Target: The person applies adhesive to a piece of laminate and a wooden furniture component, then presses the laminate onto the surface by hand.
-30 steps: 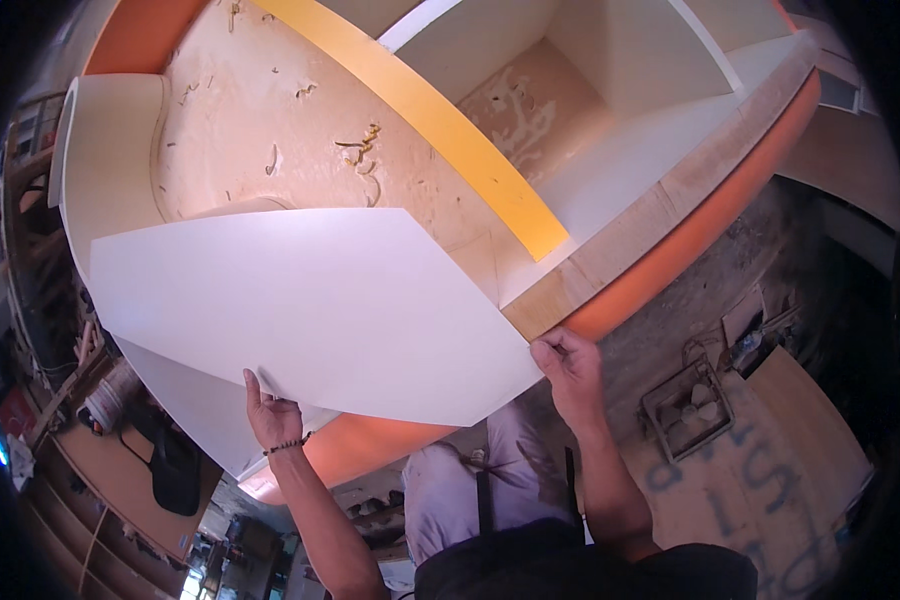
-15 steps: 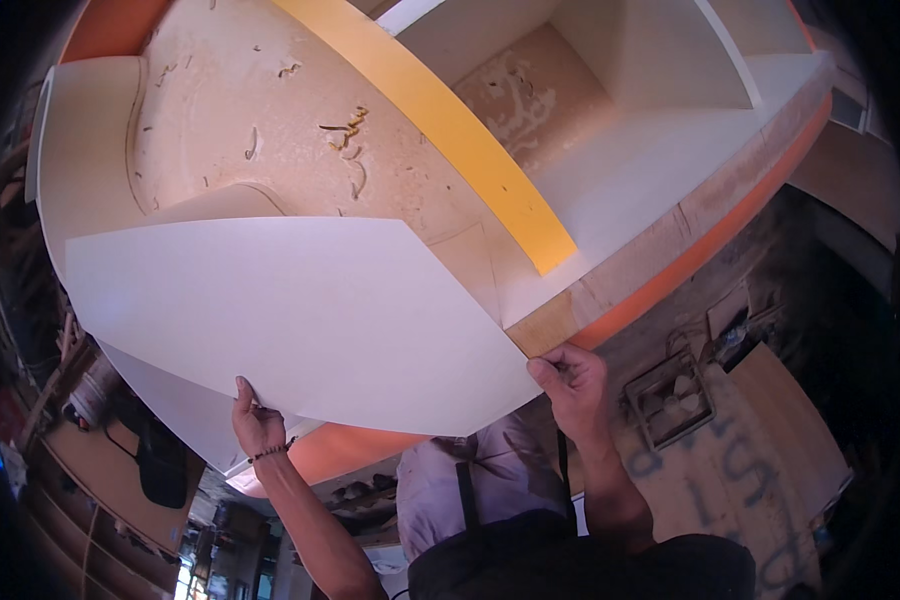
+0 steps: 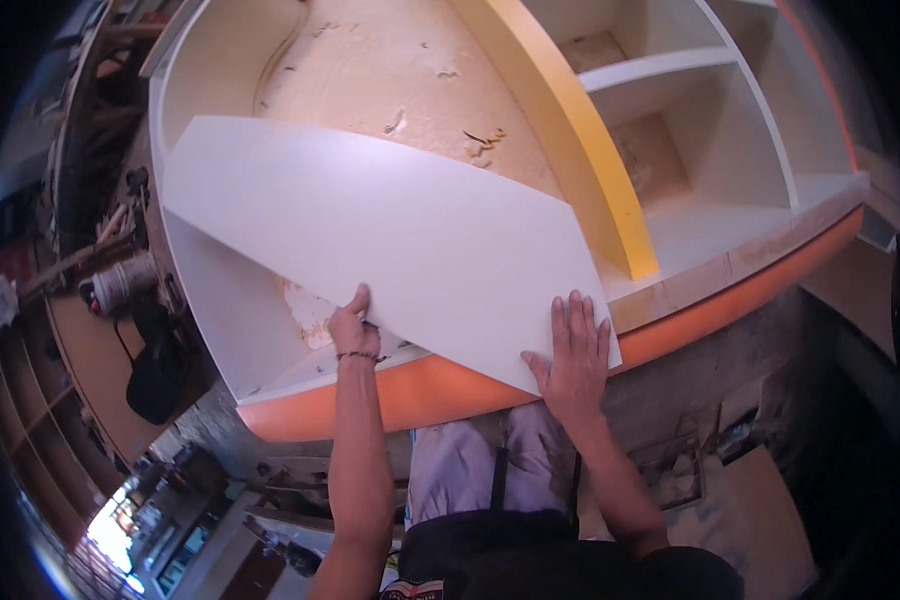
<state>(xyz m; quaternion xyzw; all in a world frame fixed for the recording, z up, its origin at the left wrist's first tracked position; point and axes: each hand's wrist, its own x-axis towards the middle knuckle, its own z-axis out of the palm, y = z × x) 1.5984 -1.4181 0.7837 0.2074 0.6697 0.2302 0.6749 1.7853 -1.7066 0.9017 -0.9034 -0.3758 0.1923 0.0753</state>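
Observation:
A large flat white panel (image 3: 400, 220) with angled edges lies slanted across an open cabinet carcass that has a curved orange front edge (image 3: 420, 390). My left hand (image 3: 357, 328) grips the panel's near left edge, thumb on top and the other fingers hidden underneath. On the panel's right end rests my right hand (image 3: 575, 365), spread flat with its fingertips pointing away from me. That end of the panel overlaps the carcass's front rim. Beyond the panel, a curved yellow divider (image 3: 585, 120) stands inside the carcass.
White-walled compartments (image 3: 715, 130) lie right of the divider. Curled shavings (image 3: 485, 140) litter the carcass's brown inner board. To the left are a white bucket (image 3: 125, 283), a black object (image 3: 155, 370) and wooden shelving (image 3: 30, 390). A shallow crate (image 3: 670, 470) sits at the lower right.
My right hand has gone from pinching the panel's right corner to lying flat on it. The panel has shifted and turned over the carcass; the left hand keeps its edge grip. The view has swung too.

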